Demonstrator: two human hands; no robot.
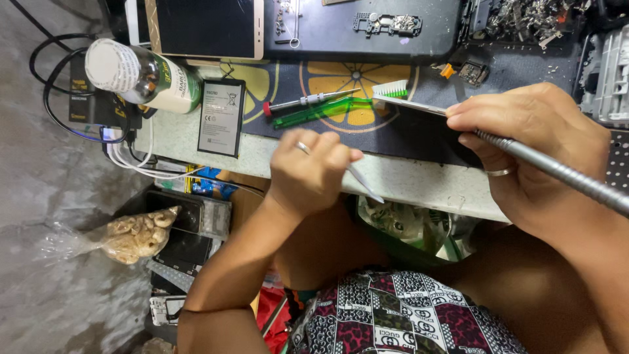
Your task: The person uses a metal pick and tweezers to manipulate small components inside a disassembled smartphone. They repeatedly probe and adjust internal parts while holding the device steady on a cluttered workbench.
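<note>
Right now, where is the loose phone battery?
The black battery lies flat on the bench's left part, beside the tipped bottle, left of the red-tipped screwdriver.

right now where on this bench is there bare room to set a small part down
The pale table strip between the left hand and right hand is bare. A small patch lies between the bottle and the flat battery. The mat around the screwdriver and green brush is crowded, as is the parts tray.
</note>
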